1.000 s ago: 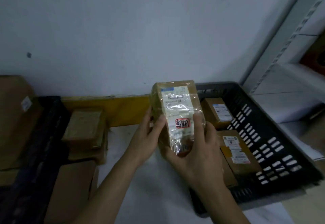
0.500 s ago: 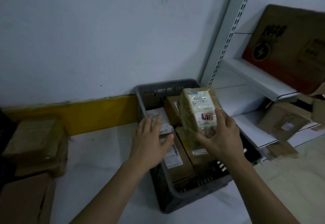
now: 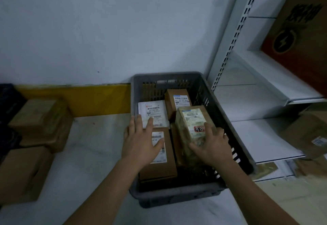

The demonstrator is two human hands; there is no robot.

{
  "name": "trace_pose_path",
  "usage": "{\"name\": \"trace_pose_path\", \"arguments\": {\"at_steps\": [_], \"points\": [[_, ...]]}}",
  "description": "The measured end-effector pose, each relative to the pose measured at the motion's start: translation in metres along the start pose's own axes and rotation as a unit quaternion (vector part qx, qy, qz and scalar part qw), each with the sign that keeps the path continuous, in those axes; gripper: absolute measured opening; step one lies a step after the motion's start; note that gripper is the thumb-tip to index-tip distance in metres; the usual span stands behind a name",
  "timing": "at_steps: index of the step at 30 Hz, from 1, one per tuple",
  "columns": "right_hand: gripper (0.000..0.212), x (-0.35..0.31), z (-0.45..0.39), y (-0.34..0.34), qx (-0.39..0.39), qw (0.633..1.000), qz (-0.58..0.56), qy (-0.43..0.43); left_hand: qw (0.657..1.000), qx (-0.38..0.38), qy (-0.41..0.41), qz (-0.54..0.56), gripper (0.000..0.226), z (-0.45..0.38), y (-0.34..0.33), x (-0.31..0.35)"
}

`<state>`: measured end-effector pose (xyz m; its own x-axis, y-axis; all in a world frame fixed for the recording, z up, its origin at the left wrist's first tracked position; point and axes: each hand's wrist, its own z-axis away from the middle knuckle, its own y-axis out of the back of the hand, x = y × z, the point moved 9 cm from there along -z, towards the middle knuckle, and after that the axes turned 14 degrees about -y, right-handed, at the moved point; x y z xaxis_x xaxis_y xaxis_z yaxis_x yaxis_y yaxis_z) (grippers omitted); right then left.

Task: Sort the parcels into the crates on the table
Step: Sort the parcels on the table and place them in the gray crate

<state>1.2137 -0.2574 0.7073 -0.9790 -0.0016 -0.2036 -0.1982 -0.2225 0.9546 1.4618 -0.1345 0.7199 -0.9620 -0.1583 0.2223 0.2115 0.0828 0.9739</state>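
A grey slotted crate (image 3: 178, 197) stands on the white table (image 3: 92, 163) against the wall. Inside it lie a white labelled parcel (image 3: 153, 110), a brown box (image 3: 177, 101) at the back and a brown box (image 3: 160, 164) at the front left. My right hand (image 3: 211, 147) grips a tape-wrapped brown parcel (image 3: 192, 120) with a red-marked label, holding it tilted inside the crate's right half. My left hand (image 3: 141, 140) hovers flat with straight fingers over the front-left box and the white parcel; whether it touches them I cannot tell.
Stacked brown parcels (image 3: 41, 120) and another box (image 3: 23, 171) sit at the table's left, beside a dark crate (image 3: 7, 104). White shelving (image 3: 256, 90) with cardboard boxes (image 3: 300, 37) stands right of the crate.
My right hand has carried the wrapped parcel from above the table down into the crate. My left hand let go of it and now spreads over the crate's left parcels.
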Motion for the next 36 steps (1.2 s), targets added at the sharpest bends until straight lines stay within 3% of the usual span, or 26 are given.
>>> {"name": "trace_pose_path", "arguments": {"at_steps": [12,19,25,36], "points": [[0.107,-0.010,0.004,-0.008,0.051,0.980,0.183,0.052,0.998,0.009,0.003,-0.059,0.093,0.002,-0.001,-0.001],[0.116,-0.024,0.012,0.009,0.066,0.982,0.161,0.074,0.998,0.034,0.013,-0.043,0.091,0.003,0.009,-0.005],[0.102,-0.115,0.048,0.010,0.084,0.975,0.091,0.185,0.995,0.061,0.071,-0.046,0.093,0.037,0.034,-0.044],[0.096,-0.302,0.167,-0.057,0.058,0.928,0.054,0.363,0.959,0.092,0.264,-0.049,0.088,0.182,0.059,-0.227]]}}
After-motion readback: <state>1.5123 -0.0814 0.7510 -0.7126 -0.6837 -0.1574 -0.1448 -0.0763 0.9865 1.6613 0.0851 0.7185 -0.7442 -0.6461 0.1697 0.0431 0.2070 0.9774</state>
